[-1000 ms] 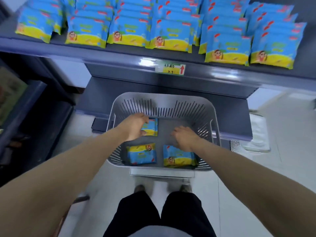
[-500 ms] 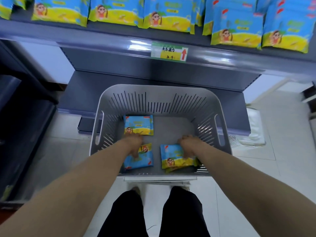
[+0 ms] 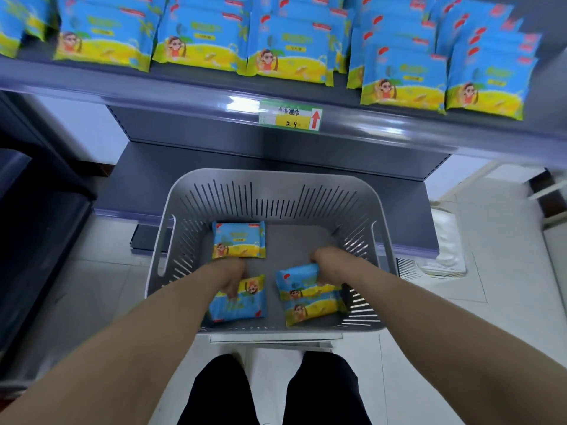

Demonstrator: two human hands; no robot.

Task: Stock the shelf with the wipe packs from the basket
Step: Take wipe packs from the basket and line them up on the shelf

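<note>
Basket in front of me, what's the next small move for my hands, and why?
Probably lift the right hand up out of the basket toward the shelf. It grips the top right pack, which is tilted up off the pack beneath. The left hand lies over the near-left pack, its grip unclear, so it may need a moment more.

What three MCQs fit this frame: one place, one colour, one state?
1. Where is the untouched pack?
A) back left of the basket floor
B) on the floor tiles
C) on the lower shelf
2. Colour of the arrow on the price tag?
A) green
B) red
C) black
3. The right hand is:
A) flat on the rim
B) empty, above the shelf
C) gripping a raised pack

Key: A, it lies flat near the far left wall; B, the arrow is red; C, fingers curl round the pack's end.
</note>
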